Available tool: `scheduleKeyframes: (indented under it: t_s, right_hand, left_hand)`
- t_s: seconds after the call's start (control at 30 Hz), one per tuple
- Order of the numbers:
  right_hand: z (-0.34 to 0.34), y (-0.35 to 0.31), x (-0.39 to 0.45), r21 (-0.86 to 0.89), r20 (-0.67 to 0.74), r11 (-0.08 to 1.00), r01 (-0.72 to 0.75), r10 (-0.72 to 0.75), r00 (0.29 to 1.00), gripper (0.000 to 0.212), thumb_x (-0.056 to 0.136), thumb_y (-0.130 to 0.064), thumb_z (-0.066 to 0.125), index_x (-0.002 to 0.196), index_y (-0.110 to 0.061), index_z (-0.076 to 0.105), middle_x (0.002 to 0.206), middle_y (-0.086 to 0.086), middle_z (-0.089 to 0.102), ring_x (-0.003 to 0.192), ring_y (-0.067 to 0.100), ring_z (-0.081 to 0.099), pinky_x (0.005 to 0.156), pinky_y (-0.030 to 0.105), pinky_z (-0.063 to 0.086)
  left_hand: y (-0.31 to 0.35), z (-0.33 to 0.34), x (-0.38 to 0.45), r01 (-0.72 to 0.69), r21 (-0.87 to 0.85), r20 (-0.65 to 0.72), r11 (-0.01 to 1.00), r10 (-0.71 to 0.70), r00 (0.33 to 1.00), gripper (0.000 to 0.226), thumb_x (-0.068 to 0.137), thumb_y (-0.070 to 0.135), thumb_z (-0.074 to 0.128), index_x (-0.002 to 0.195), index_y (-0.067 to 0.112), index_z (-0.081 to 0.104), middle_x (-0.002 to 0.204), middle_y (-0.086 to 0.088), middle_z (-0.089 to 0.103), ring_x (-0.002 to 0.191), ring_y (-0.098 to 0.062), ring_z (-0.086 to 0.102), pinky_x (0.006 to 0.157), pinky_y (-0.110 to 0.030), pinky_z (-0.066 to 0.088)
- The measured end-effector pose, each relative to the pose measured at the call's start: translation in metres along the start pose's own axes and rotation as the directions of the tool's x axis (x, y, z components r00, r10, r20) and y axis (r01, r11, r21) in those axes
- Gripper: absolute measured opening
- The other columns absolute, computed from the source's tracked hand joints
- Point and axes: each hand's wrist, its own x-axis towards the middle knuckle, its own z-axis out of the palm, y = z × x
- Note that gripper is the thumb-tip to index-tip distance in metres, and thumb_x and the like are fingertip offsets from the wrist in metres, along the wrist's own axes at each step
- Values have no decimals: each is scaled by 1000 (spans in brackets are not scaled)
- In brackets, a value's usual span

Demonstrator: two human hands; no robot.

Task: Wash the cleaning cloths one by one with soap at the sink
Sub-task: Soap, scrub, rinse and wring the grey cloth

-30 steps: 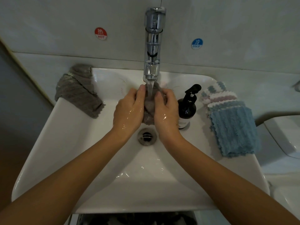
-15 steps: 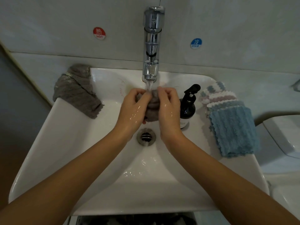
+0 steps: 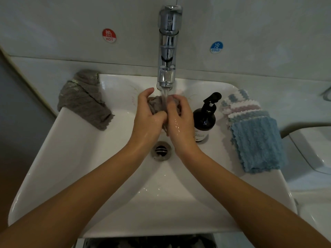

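Both hands — left hand (image 3: 148, 116), right hand (image 3: 180, 119) — grip bunched grey cloth (image 3: 156, 104) under faucet (image 3: 168, 49) stream, above drain (image 3: 160, 150).

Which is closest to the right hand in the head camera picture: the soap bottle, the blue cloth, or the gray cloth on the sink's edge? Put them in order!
From the right hand:
1. Soap bottle, just beside it on the right.
2. Blue cloth, farther right on the sink's rim.
3. Gray cloth, across the basin on the left corner.
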Motion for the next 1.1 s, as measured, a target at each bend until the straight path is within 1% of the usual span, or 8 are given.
scheduleKeyframes:
  t_s: [0.07, 0.2, 0.27, 0.37, 0.57, 0.73, 0.87, 1.1]
  right_hand:
    - [-1, 0, 1, 1, -34, 999, 34, -34, 999, 12, 103, -21, 45, 108, -20, 56, 88, -10, 61, 77, -3, 61, 65, 15, 49]
    - [-2, -2, 2, 48, -64, 998, 39, -36, 997, 19, 105, -17, 40, 120, -18, 53, 103, -4, 59, 96, 14, 62, 70, 24, 55]
    - [-2, -5, 0, 48, -70, 997, 61, -57, 996, 27, 105, -14, 39, 131, -16, 48, 105, -8, 57, 98, 10, 61, 79, 25, 57]
    - [-4, -9, -1, 117, -37, 991, 63, -59, 998, 37, 105, -12, 39, 141, -16, 36, 102, -9, 57, 86, -4, 63, 71, 15, 54]
    - [1, -1, -2, 100, 22, 986, -130, 128, 991, 15, 100, -44, 48, 99, -31, 56, 93, -2, 65, 82, 14, 64, 58, 23, 50]
    - [3, -1, -1, 59, 7, 992, -112, 112, 994, 29, 100, -46, 45, 92, -23, 61, 86, 2, 68, 87, 22, 69, 79, 45, 59]
    - [5, -1, 0, -6, -27, 997, -76, 75, 997, 42, 100, -46, 43, 88, -13, 66, 79, 5, 70, 78, 19, 69, 74, 42, 58]
    - [3, -2, -3, -74, 26, 989, -129, 131, 991, 42, 99, -49, 45, 72, -24, 66, 65, -2, 68, 63, 4, 66, 56, 21, 51]
  left_hand:
    - [1, -2, 1, 21, -27, -4, 999, -21, 1000, 65, 83, -12, 46, 140, 19, 36, 93, 4, 54, 64, 8, 59, 56, -12, 47]
    - [2, -4, 6, 105, -52, -31, 993, -107, 994, 35, 96, 14, 48, 131, 16, 46, 104, 0, 61, 90, -8, 61, 77, -23, 51]
    - [2, -4, 8, 149, 35, -4, 988, -149, 989, 26, 100, 30, 45, 120, 16, 54, 100, 0, 65, 84, -8, 63, 69, -22, 52]
    - [0, -5, 9, 63, 131, -43, 989, -58, 997, 18, 102, 31, 43, 107, 23, 58, 88, 8, 64, 75, -2, 61, 56, -14, 45]
    - [-5, -2, 0, -74, 114, -90, 991, 84, 992, 34, 95, 2, 43, 115, 28, 52, 107, 0, 62, 99, -18, 64, 82, -41, 58]
    - [-6, 6, -3, 76, 49, -84, 996, -72, 994, 19, 81, 39, 41, 95, 37, 54, 94, 3, 66, 93, -22, 65, 83, -56, 55]
    - [-9, 10, -2, 106, 164, -65, 981, -97, 993, 56, 76, 74, 36, 104, 30, 58, 94, 6, 69, 93, -17, 68, 85, -51, 55]
    - [-16, 6, 2, -34, 390, -128, 920, 90, 988, 46, 103, 45, 34, 69, 29, 61, 67, 7, 65, 69, -9, 64, 66, -30, 51]
